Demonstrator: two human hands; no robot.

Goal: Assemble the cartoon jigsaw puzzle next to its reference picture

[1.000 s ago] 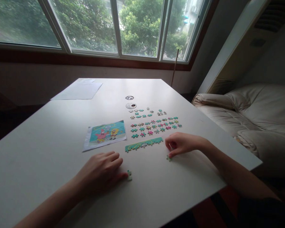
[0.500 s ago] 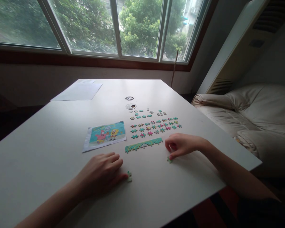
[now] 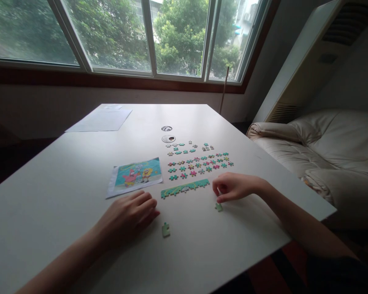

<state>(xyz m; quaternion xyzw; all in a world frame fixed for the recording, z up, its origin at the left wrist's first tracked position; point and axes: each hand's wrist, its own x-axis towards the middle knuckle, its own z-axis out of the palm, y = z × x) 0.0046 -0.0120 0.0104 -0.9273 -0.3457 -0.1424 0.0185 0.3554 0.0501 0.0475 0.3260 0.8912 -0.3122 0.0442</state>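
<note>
My left hand (image 3: 130,212) rests on the table with its fingers loosely curled together and nothing seen in them. A pale green corner-like jigsaw piece (image 3: 166,230) lies just right of its thumb, apart from it. My right hand (image 3: 234,187) is bent, its thumb a little apart from the curled fingers. Right under that thumb a second pale green jigsaw piece (image 3: 218,207) lies on the table; whether they touch is hard to tell. Between and beyond the hands lies a joined strip of teal puzzle pieces (image 3: 185,188).
Rows of loose puzzle pieces (image 3: 199,164) lie beyond the strip. A cartoon picture sheet (image 3: 138,174) is left of them. Two round items (image 3: 168,139) and a large paper sheet (image 3: 101,120) lie farther back on the white table (image 3: 49,183). A sofa (image 3: 334,139) stands right.
My left thumb has come off the left green piece, and that hand has drawn slightly back and left. My right thumb has lifted a little from the right green piece.
</note>
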